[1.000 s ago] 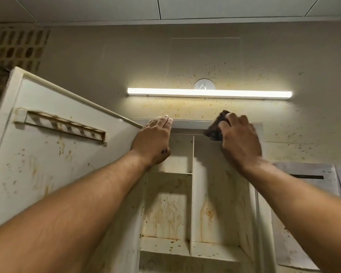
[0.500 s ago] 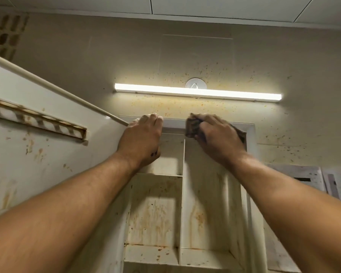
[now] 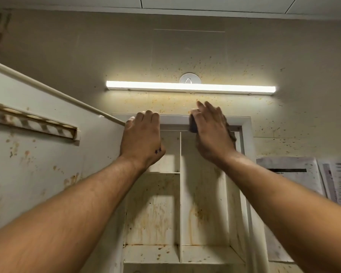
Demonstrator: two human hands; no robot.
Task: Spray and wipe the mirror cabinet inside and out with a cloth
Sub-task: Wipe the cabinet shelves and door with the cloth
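Observation:
The white mirror cabinet [image 3: 246, 127] stands open in front of me, its shelves and back panel streaked with rusty stains. Its door [image 3: 37, 170] swings out to the left, stained on the inside face. My left hand [image 3: 143, 138] hooks its fingers over the cabinet's top edge near the hinge corner. My right hand [image 3: 213, 133] presses a dark cloth [image 3: 193, 126] flat against the upper front rim of the cabinet, fingers spread upward. Most of the cloth is hidden under the palm; a bit shows at its right side too.
A lit tube lamp [image 3: 190, 88] runs along the speckled wall just above the cabinet. A slotted rack [image 3: 34, 125] is fixed to the inside of the door. Papers [image 3: 295, 174] hang on the wall to the right.
My right hand with the cloth has slid left along the top rim, then opened flatter with fingers pointing up. The left hand stays on the top edge.

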